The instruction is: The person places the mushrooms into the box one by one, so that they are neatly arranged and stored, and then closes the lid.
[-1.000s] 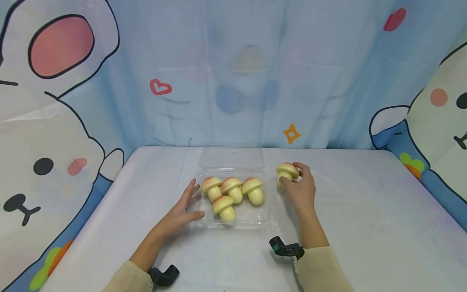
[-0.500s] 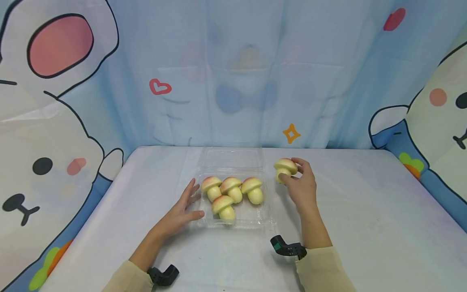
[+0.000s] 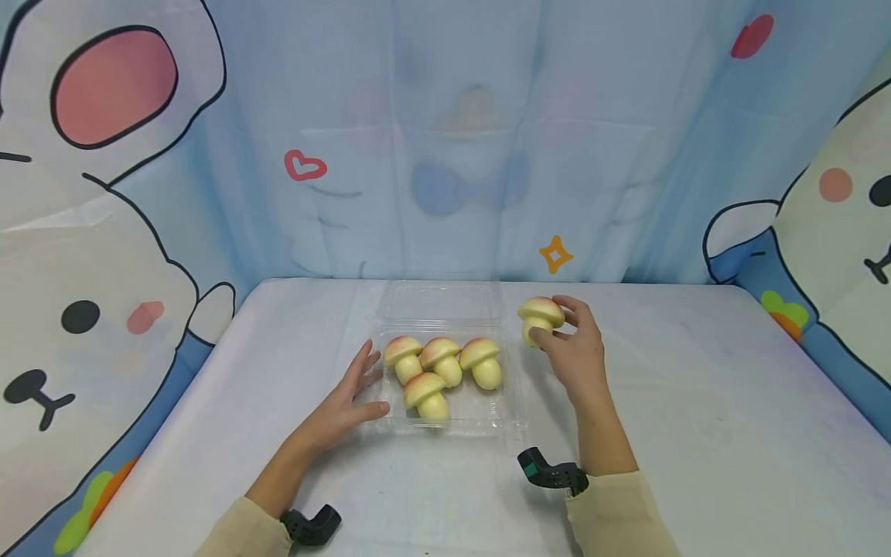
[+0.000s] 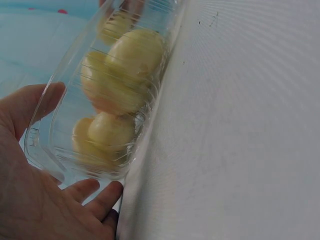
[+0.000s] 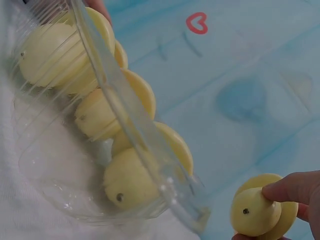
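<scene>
In the head view my right hand (image 3: 576, 352) pinches a yellow toy mushroom (image 3: 541, 312) with a reddish cap, held up just right of a clear plastic box (image 3: 480, 414). The right wrist view shows the thumb against that mushroom's stem (image 5: 255, 212). Several like mushrooms (image 3: 426, 396) lie in the box, a row at the back and one in front. My left hand (image 3: 339, 410) is at the box's left side, fingers spread and fairly straight. In the left wrist view its thumb and fingers lie about the box's corner; whether every finger touches cannot be made out.
The box's clear lid (image 3: 442, 300) lies folded back behind it. All stands on a white-covered table (image 3: 696, 433). A blue cartoon curtain (image 3: 612, 155) hangs along the table's back edge. Each wrist wears a black camera mount (image 3: 312, 526).
My right hand has lifted the held mushroom slightly up and to the left, away from the viewer. The left hand, the box and the mushrooms in it have stayed put.
</scene>
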`<act>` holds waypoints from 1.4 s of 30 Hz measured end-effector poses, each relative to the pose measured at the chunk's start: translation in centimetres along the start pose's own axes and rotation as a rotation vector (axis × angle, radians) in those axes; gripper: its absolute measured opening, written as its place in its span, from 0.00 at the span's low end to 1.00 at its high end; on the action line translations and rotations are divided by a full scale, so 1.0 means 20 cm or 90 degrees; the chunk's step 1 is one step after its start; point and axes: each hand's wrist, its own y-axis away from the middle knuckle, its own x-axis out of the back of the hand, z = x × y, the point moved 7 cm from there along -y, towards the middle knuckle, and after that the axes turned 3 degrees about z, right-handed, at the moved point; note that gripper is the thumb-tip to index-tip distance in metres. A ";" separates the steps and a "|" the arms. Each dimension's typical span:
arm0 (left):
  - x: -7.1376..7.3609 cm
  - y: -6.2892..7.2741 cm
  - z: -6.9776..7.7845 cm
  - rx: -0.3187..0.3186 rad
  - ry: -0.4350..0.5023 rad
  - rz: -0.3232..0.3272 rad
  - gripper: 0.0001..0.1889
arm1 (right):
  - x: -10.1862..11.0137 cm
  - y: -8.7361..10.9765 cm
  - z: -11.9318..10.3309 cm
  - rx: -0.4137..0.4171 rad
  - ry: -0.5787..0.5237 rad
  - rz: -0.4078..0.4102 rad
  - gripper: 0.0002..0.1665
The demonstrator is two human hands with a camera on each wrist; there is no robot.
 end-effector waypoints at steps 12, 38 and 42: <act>0.00 0.00 0.00 0.009 0.000 0.002 0.56 | -0.02 0.01 -0.04 0.032 0.020 -0.047 0.42; 0.00 0.00 0.01 0.004 -0.001 -0.003 0.56 | -0.04 0.06 -0.13 0.086 0.012 -0.119 0.41; 0.00 0.00 0.01 0.003 -0.002 -0.002 0.56 | -0.04 0.07 -0.14 0.085 0.021 -0.135 0.41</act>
